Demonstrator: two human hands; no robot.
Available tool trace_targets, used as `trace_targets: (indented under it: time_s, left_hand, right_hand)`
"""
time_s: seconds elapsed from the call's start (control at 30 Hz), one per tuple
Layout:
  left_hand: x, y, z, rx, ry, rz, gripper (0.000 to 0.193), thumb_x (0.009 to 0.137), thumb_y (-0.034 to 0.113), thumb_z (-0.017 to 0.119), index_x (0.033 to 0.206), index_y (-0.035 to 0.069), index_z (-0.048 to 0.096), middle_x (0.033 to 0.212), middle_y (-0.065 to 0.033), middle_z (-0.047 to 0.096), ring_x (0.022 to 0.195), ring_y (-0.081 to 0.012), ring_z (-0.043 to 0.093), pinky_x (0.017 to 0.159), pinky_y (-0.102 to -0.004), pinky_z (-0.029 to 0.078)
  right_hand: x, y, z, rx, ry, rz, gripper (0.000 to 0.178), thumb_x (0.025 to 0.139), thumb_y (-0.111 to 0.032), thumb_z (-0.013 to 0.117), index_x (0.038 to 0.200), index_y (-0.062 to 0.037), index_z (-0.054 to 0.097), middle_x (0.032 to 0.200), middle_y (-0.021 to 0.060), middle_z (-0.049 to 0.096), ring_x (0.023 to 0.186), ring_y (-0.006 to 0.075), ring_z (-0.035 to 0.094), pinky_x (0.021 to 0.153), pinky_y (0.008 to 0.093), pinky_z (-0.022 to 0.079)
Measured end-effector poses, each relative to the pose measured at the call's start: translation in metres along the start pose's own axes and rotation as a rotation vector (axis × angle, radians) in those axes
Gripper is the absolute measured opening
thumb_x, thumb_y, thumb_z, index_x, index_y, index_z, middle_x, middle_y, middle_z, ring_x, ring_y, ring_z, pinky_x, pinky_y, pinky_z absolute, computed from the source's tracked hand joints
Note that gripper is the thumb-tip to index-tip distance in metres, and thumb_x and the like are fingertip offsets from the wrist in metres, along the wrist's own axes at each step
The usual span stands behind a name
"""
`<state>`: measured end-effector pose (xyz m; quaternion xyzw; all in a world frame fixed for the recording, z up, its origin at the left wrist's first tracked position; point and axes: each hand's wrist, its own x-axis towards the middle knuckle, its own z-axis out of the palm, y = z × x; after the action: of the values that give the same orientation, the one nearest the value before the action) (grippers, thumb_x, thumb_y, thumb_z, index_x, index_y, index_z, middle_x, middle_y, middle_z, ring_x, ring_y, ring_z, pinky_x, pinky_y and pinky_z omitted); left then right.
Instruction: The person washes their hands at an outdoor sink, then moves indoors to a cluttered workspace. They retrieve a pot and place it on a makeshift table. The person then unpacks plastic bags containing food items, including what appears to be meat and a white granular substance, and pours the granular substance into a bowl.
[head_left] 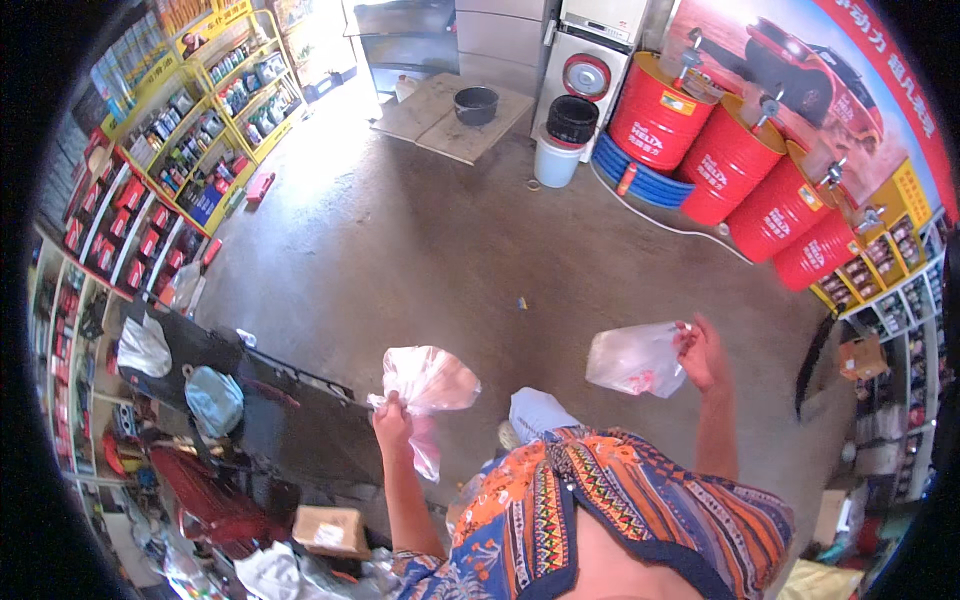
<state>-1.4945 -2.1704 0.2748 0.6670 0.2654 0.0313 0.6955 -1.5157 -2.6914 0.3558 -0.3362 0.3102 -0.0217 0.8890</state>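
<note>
My left hand (393, 422) is closed round the gathered neck of a thin, pale plastic bag (430, 378), whose loose part spreads out to the right and hangs below the fingers. Out to the right, my right hand (702, 352) pinches the edge of another translucent plastic bag (636, 358) with reddish marks on it. Both bags are held in the air over the floor, well apart from each other. What they contain, if anything, I cannot make out.
A dark counter (300, 440) stands at my left, with a light blue bag (214, 400) and a cardboard box (330, 530) nearby. Red drums (655, 115) line the right wall above a coiled blue hose (640, 180). Yellow shelves (205, 150) of bottles stand far left. A white bucket (556, 163) is ahead.
</note>
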Motion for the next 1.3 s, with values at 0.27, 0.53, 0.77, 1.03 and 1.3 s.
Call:
trace_targets:
  time_s: [0.27, 0.53, 0.77, 1.03, 1.3]
  left_hand:
    - [0.072, 0.063, 0.007, -0.008, 0.123, -0.153, 0.034, 0.091, 0.025, 0.053, 0.06, 0.014, 0.044, 0.05, 0.0069, 0.035, 0.039, -0.0044, 0.032, 0.035, -0.022, 0.021]
    - [0.167, 0.09, -0.047, 0.114, 0.184, -0.126, 0.029, 0.089, 0.021, 0.054, 0.062, 0.013, 0.048, 0.049, 0.0051, 0.036, 0.039, -0.0055, 0.034, 0.035, -0.0241, 0.023]
    - [0.255, 0.177, -0.038, 0.099, 0.025, -0.157, 0.026, 0.09, 0.02, 0.052, 0.065, 0.013, 0.048, 0.051, 0.0062, 0.038, 0.04, -0.0046, 0.033, 0.036, -0.0227, 0.023]
    - [0.355, 0.194, 0.025, 0.188, -0.108, -0.23, 0.028, 0.091, 0.024, 0.054, 0.065, 0.014, 0.047, 0.05, 0.0056, 0.039, 0.038, -0.0061, 0.033, 0.035, -0.0231, 0.025]
    - [0.425, 0.264, 0.153, 0.372, -0.361, -0.158, 0.019, 0.09, 0.023, 0.055, 0.077, 0.01, 0.052, 0.058, 0.0061, 0.043, 0.045, -0.0041, 0.038, 0.04, -0.0222, 0.028]
  right_hand:
    - [0.112, 0.029, 0.073, 0.112, -0.015, 0.078, 0.023, 0.082, -0.017, 0.063, 0.087, 0.0011, 0.049, 0.077, 0.006, 0.054, 0.063, 0.012, 0.053, 0.058, 0.0215, 0.048]
    - [0.184, 0.058, 0.181, 0.222, 0.072, 0.268, 0.032, 0.08, -0.024, 0.063, 0.084, 0.0028, 0.046, 0.074, 0.0088, 0.052, 0.066, 0.0172, 0.052, 0.061, 0.0224, 0.048]
    - [0.233, 0.077, 0.302, 0.329, 0.003, 0.302, 0.035, 0.081, -0.024, 0.062, 0.089, 0.0059, 0.045, 0.079, 0.0083, 0.051, 0.073, 0.0159, 0.051, 0.062, 0.0226, 0.046]
    - [0.281, 0.066, 0.353, 0.305, 0.092, 0.279, 0.032, 0.081, -0.022, 0.063, 0.092, 0.0056, 0.05, 0.086, 0.0071, 0.051, 0.081, 0.015, 0.051, 0.07, 0.0222, 0.044]
    - [0.283, 0.048, 0.376, 0.38, 0.078, 0.176, 0.02, 0.08, -0.017, 0.065, 0.086, -0.0024, 0.053, 0.079, 0.0037, 0.053, 0.074, 0.0132, 0.053, 0.071, 0.0219, 0.045]
